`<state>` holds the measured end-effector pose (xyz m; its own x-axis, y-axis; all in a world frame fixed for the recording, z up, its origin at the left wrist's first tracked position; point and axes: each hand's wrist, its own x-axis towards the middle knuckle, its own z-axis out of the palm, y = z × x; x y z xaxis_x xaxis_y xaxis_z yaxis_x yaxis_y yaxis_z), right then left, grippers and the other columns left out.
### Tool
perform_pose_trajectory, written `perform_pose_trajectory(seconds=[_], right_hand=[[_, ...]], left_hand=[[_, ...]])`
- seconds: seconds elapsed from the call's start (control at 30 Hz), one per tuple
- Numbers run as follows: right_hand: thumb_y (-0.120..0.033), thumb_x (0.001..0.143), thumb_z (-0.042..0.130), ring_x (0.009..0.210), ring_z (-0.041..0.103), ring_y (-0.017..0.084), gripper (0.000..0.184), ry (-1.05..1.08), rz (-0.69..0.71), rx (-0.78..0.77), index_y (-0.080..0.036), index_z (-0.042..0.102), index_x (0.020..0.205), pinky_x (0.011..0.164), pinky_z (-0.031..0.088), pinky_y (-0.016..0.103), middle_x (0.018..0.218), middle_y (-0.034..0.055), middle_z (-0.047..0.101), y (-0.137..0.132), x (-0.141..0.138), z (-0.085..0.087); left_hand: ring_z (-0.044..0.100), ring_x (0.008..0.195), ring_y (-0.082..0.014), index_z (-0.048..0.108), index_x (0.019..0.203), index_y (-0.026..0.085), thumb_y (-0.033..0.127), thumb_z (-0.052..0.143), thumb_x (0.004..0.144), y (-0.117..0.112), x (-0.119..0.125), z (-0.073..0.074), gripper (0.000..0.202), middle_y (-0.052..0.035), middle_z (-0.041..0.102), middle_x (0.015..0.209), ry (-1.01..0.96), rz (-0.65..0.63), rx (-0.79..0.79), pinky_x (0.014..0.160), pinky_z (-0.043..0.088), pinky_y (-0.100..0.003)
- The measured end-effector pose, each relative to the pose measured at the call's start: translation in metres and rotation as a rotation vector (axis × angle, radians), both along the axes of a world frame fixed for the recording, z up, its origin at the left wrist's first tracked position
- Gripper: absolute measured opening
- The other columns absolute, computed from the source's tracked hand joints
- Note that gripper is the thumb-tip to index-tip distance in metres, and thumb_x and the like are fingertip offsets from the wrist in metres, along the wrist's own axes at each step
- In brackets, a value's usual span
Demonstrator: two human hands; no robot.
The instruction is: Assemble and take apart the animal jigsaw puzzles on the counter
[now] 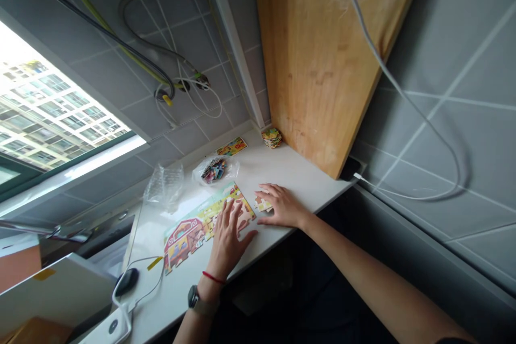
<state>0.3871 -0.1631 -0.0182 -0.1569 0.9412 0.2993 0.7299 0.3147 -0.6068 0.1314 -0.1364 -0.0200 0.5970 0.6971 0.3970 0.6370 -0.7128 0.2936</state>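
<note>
A partly joined jigsaw puzzle (187,236) with a red barn and farm animals lies on the white table. My left hand (229,231) rests over its right part, fingers spread, covering some of the picture. To the right of the puzzle, my right hand (282,205) reaches over a few loose puzzle pieces (264,204). Its fingers are apart and partly cover those pieces; nothing shows gripped in it. A red string and a dark watch are on my left wrist.
Behind the puzzle sit a plastic bag of pieces (214,170), crumpled bubble wrap (164,185), a picture card (232,146) and a stack of pieces (272,138). A wooden board (318,64) leans at the right. A power strip (115,328) and cables lie front left.
</note>
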Motion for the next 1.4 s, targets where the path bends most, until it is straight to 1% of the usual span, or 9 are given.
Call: perform_pose_trajectory(seconds=[0.13, 0.3, 0.5, 0.73, 0.87, 0.97, 1.1, 1.27, 1.4], right_hand=[[-0.059, 0.079, 0.084, 0.142, 0.052, 0.036, 0.079, 0.051, -0.040, 0.041, -0.023, 0.062, 0.146, 0.118, 0.044, 0.054, 0.155, 0.0175, 0.054, 0.001, 0.000, -0.001], [-0.053, 0.082, 0.082, 0.139, 0.055, 0.035, 0.069, 0.097, -0.059, 0.058, -0.024, 0.065, 0.143, 0.118, 0.045, 0.053, 0.151, 0.0152, 0.058, 0.001, 0.000, -0.002], [-0.050, 0.089, 0.076, 0.139, 0.055, 0.034, 0.058, 0.079, -0.072, 0.041, -0.023, 0.065, 0.140, 0.117, 0.048, 0.053, 0.150, 0.0147, 0.058, 0.001, 0.001, -0.003], [-0.035, 0.094, 0.069, 0.137, 0.057, 0.036, 0.033, 0.019, -0.077, 0.268, -0.028, 0.073, 0.126, 0.115, 0.049, 0.060, 0.134, 0.0112, 0.069, -0.006, -0.011, 0.002], [-0.019, 0.095, 0.064, 0.123, 0.066, 0.032, 0.030, -0.002, 0.129, 0.349, -0.031, 0.074, 0.121, 0.107, 0.055, 0.057, 0.117, 0.0082, 0.074, -0.016, -0.052, 0.016], [-0.023, 0.096, 0.067, 0.128, 0.063, 0.031, 0.038, -0.102, 0.350, 0.185, -0.029, 0.068, 0.134, 0.106, 0.057, 0.052, 0.134, 0.0108, 0.069, -0.008, -0.093, 0.022], [-0.026, 0.092, 0.074, 0.142, 0.053, 0.037, 0.055, -0.267, 0.370, 0.055, -0.026, 0.060, 0.146, 0.115, 0.049, 0.061, 0.153, 0.0147, 0.057, 0.024, -0.133, 0.020], [-0.024, 0.089, 0.079, 0.129, 0.062, 0.033, 0.041, -0.368, 0.476, -0.025, -0.027, 0.073, 0.130, 0.111, 0.054, 0.053, 0.137, 0.0120, 0.068, 0.058, -0.148, 0.021], [-0.025, 0.086, 0.083, 0.122, 0.066, 0.031, 0.042, -0.346, 0.539, -0.002, -0.029, 0.074, 0.127, 0.105, 0.057, 0.049, 0.132, 0.0112, 0.069, 0.060, -0.139, 0.043]], left_hand=[[0.048, 0.147, -0.0417, 0.051, 0.151, 0.030, 0.040, 0.067, 0.098, 0.010, -0.043, -0.014, 0.056, -0.0163, 0.055, 0.155, 0.088, 0.077, -0.029, 0.111, 0.050, -0.066], [0.062, 0.136, -0.0361, 0.064, 0.139, 0.026, 0.037, 0.059, 0.103, 0.020, -0.048, -0.009, 0.038, -0.0138, 0.068, 0.141, 0.132, 0.000, -0.008, 0.109, 0.057, -0.055], [0.057, 0.141, -0.0350, 0.056, 0.149, 0.029, 0.043, 0.065, 0.100, 0.018, -0.075, 0.003, 0.052, -0.0110, 0.057, 0.155, 0.127, 0.003, -0.085, 0.112, 0.055, -0.053], [0.042, 0.152, -0.0382, 0.057, 0.150, 0.026, 0.043, 0.055, 0.104, -0.006, -0.125, -0.026, 0.050, -0.0124, 0.053, 0.159, 0.119, 0.255, -0.024, 0.119, 0.043, -0.063], [0.045, 0.150, -0.0366, 0.063, 0.145, 0.028, 0.040, 0.051, 0.105, -0.016, -0.125, -0.032, 0.043, -0.0105, 0.054, 0.158, 0.052, 0.273, -0.052, 0.119, 0.043, -0.061], [0.046, 0.149, -0.0367, 0.065, 0.142, 0.028, 0.041, 0.053, 0.104, -0.019, -0.121, -0.029, 0.042, -0.0094, 0.056, 0.157, -0.011, 0.285, -0.071, 0.119, 0.043, -0.061], [0.047, 0.149, -0.0331, 0.070, 0.134, 0.030, 0.035, 0.056, 0.103, -0.022, -0.119, -0.024, 0.034, -0.0063, 0.059, 0.154, -0.125, 0.297, -0.094, 0.123, 0.040, -0.058], [0.046, 0.149, -0.0318, 0.073, 0.125, 0.030, 0.029, 0.058, 0.101, -0.026, -0.119, -0.018, 0.028, -0.0049, 0.063, 0.149, -0.193, 0.292, -0.114, 0.123, 0.041, -0.057], [0.047, 0.148, -0.0319, 0.074, 0.123, 0.031, 0.028, 0.058, 0.100, -0.027, -0.120, -0.018, 0.028, -0.0037, 0.063, 0.147, -0.245, 0.262, -0.121, 0.123, 0.041, -0.057]])
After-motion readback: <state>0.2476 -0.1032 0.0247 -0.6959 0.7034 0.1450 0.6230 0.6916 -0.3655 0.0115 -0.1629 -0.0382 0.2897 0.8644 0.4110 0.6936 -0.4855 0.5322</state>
